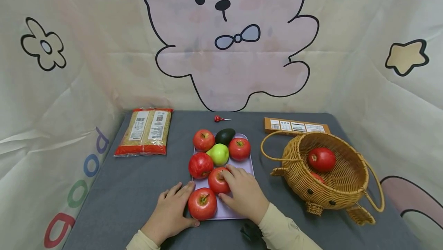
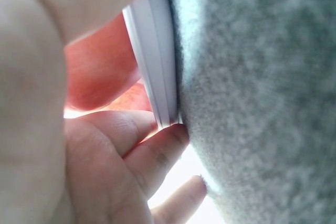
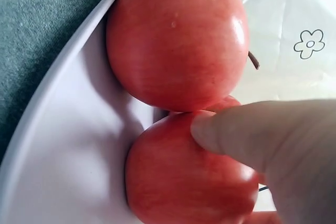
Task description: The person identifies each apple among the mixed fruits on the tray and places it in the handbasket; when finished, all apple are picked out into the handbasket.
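A lilac tray (image 1: 230,212) holds several red apples, a green pear (image 1: 219,154) and a dark avocado (image 1: 225,137). My right hand (image 1: 242,190) grips a red apple (image 1: 216,180) in the tray's middle, thumb on its near side and fingers at the far side. In the right wrist view the thumb presses that apple (image 3: 184,182), which touches the front apple (image 3: 176,40). My left hand (image 1: 173,211) lies round the tray's front left corner, beside the front apple (image 1: 202,204). Its fairly straight fingers (image 2: 157,156) touch the tray's outer wall (image 2: 155,51).
To the right stands a wicker basket (image 1: 294,173) with an animal face, handles and red fruit inside. A bag of grain (image 1: 147,130) lies back left, a red lollipop (image 1: 218,118) behind the tray, and a flat brown box (image 1: 297,125) back right. A black object (image 1: 250,231) sits by the right sleeve.
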{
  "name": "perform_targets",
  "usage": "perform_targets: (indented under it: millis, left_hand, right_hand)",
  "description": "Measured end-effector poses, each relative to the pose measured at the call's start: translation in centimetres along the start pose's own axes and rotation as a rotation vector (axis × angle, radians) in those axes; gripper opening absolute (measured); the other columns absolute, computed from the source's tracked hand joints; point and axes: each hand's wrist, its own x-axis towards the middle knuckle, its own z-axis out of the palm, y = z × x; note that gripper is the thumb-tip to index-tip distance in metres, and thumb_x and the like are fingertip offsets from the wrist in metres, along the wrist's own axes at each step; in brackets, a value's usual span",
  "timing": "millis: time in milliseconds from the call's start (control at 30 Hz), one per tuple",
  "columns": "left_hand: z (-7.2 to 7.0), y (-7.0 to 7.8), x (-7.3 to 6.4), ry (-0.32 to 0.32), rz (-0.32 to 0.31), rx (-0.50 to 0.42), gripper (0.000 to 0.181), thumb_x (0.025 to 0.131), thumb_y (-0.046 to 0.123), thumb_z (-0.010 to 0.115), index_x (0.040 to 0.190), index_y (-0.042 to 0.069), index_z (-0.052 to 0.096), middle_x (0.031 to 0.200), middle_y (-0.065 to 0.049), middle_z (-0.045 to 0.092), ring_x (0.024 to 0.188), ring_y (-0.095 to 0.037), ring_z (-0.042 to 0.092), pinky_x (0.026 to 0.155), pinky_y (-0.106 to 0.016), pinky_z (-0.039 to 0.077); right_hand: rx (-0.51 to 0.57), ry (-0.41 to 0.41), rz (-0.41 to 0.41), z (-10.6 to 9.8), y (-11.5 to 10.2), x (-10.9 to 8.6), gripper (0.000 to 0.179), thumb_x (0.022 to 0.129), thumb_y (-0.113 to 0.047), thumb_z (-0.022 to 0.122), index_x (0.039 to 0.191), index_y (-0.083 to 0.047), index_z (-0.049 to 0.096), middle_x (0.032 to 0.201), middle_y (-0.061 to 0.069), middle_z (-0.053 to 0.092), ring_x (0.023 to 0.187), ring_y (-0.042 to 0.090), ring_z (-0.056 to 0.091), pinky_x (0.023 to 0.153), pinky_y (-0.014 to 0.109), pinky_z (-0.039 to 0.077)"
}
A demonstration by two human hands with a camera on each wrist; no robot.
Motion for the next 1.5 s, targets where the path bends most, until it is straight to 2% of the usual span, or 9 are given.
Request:
perform_targets:
  millis: [333,600,867,1200,1267,1500]
  left_hand:
    - [0.0,0.0,0.1,-0.019,-0.008,-0.003,0.114,0.065,0.059,0.098,0.159,0.012,0.052,0.158,-0.005,0.054,0.148,-0.044,0.04,0.107,-0.078,0.031]
    - [0.1,0.0,0.2,-0.024,-0.012,-0.005,0.114,0.065,0.059,0.098,0.159,0.012,0.052,0.159,-0.005,0.054,0.148,-0.044,0.04,0.107,-0.078,0.031]
    - [0.1,0.0,0.2,-0.02,-0.01,-0.005,0.115,0.066,0.058,0.098,0.16,0.012,0.051,0.159,-0.006,0.054,0.148,-0.044,0.04,0.107,-0.077,0.031]
    - [0.2,0.0,0.1,-0.012,-0.017,0.008,0.114,0.065,0.059,0.098,0.159,0.012,0.052,0.158,-0.006,0.055,0.148,-0.044,0.04,0.108,-0.077,0.03]
    - [0.2,0.0,0.1,-0.011,-0.017,0.004,0.115,0.065,0.059,0.098,0.159,0.012,0.052,0.158,-0.006,0.055,0.148,-0.044,0.039,0.108,-0.077,0.03]
    - [0.3,0.0,0.3,-0.027,-0.032,-0.001,0.115,0.065,0.058,0.098,0.16,0.012,0.051,0.158,-0.006,0.054,0.148,-0.045,0.038,0.109,-0.078,0.029]
  right_hand:
    - [0.019,-0.051,0.052,0.2,-0.2,0.6,0.065,0.084,-0.048,0.089,0.133,-0.014,0.064,0.141,0.015,0.065,0.119,0.033,0.066,0.097,0.055,0.056]
    - [0.071,-0.035,0.092,0.1,-0.2,0.8,0.068,0.08,-0.047,0.091,0.131,-0.014,0.061,0.112,-0.002,0.067,0.096,0.019,0.063,0.085,0.043,0.058]
    - [0.05,0.077,0.12,-1.0,-0.4,0.0,0.063,0.073,-0.05,0.09,0.118,-0.016,0.064,0.1,-0.005,0.066,0.087,0.015,0.062,0.074,0.038,0.058]
    - [0.063,0.193,0.184,-5.5,-0.7,-1.6,0.065,0.066,-0.049,0.096,0.112,-0.018,0.063,0.099,-0.004,0.069,0.084,0.014,0.062,0.072,0.037,0.058]
    - [0.043,0.233,0.184,-6.4,-0.6,-2.0,0.067,0.065,-0.049,0.097,0.112,-0.016,0.063,0.1,-0.001,0.07,0.085,0.016,0.063,0.072,0.039,0.059]
    - [0.008,0.391,0.186,-9.3,0.8,-3.7,0.062,0.067,-0.047,0.094,0.106,-0.013,0.06,0.122,0.011,0.073,0.098,0.029,0.07,0.074,0.049,0.061]
